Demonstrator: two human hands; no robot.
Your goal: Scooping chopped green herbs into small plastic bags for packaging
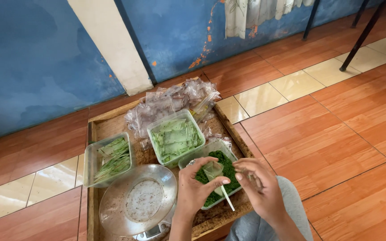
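My left hand [193, 187] pinches a small clear plastic bag [212, 171] open over a clear tub of dark green crumbled stuff [222, 161]. A white stick-like spoon handle [227, 201] pokes out below that hand. My right hand [258, 187] sits just to the right, fingers curled at the bag's edge and over the tub. Both hands hover above a wooden tray [98, 127] on the floor.
On the tray stand a tub of green leaf pieces [175, 138], a tub of long green strips [110, 158], a metal bowl [137, 201] on a small scale, and a heap of empty clear bags [170, 105]. Blue wall behind; dark furniture legs [362, 35] far right.
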